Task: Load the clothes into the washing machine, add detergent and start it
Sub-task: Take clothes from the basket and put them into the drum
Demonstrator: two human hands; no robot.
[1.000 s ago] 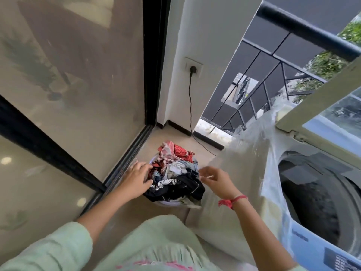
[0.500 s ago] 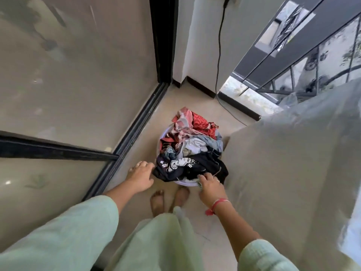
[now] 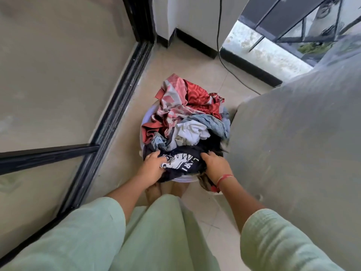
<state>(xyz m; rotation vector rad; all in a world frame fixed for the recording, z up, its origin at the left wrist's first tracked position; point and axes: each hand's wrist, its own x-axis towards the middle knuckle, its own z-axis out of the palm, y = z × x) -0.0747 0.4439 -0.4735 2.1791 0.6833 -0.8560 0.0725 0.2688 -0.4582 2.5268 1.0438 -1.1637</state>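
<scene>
Head view, looking down. My left hand [image 3: 153, 166] and right hand [image 3: 215, 166] both rest on the near edge of the clothes [image 3: 185, 122] heaped in a pale round basin [image 3: 182, 179] on the tiled floor [image 3: 207, 75]. Each hand is curled, fingers closed into a dark garment [image 3: 181, 163] with white print that lies on the near side of the heap; a red thread [image 3: 224, 178] circles the right wrist. Red-patterned cloth lies at the far side, white and blue-grey pieces in the middle. The basin stands just left of a plastic-covered bulk [image 3: 293, 153], presumably the washing machine. A glass door with black frame [image 3: 109, 122] runs along the left; a black cable [image 3: 221, 45] trails down the far wall.
</scene>
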